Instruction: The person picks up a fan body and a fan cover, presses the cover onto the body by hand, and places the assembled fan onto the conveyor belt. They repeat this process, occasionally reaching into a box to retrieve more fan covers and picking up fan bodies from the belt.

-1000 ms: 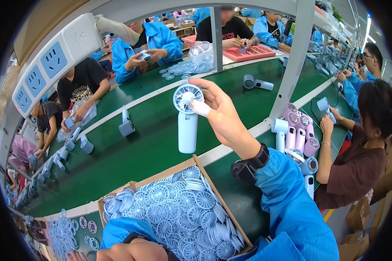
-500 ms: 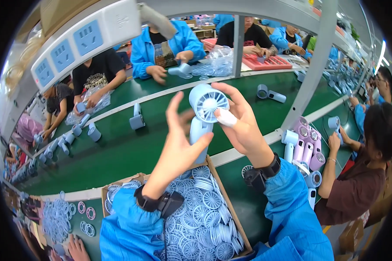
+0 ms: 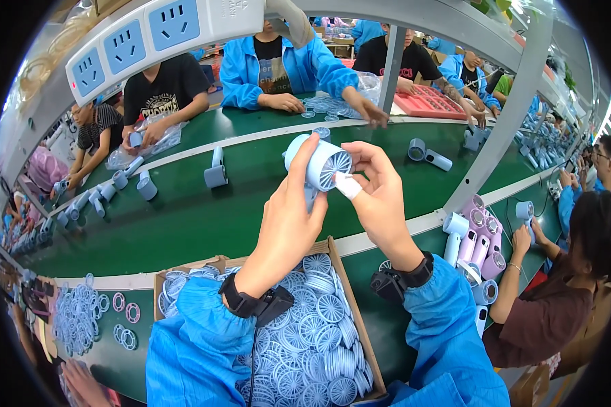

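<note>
A light-blue handheld fan (image 3: 307,157) is up in front of me over the green belt, its round head tipped with the spoked grille (image 3: 335,168) toward the right. My left hand (image 3: 288,210) is closed round the head and the top of the handle, most of which it hides. My right hand (image 3: 381,197) has its fingers curled at the grille's right rim. Its thumb, wrapped in white, presses on the grille's lower edge. Below my forearms a cardboard box (image 3: 355,308) holds many loose light-blue spoked grilles (image 3: 299,332).
Fan bodies (image 3: 216,176) lie along the green conveyor belt (image 3: 149,230). Blue rings (image 3: 81,319) are heaped at left. Purple and blue fans (image 3: 478,244) stand at right near a co-worker (image 3: 557,285). A grey post (image 3: 499,129) and a power strip (image 3: 136,47) frame the space.
My left hand has moved up from beside the handle to wrap the fan head. The fan has turned more sideways. Across the belt, a co-worker's hand reaches out, without the fan held before.
</note>
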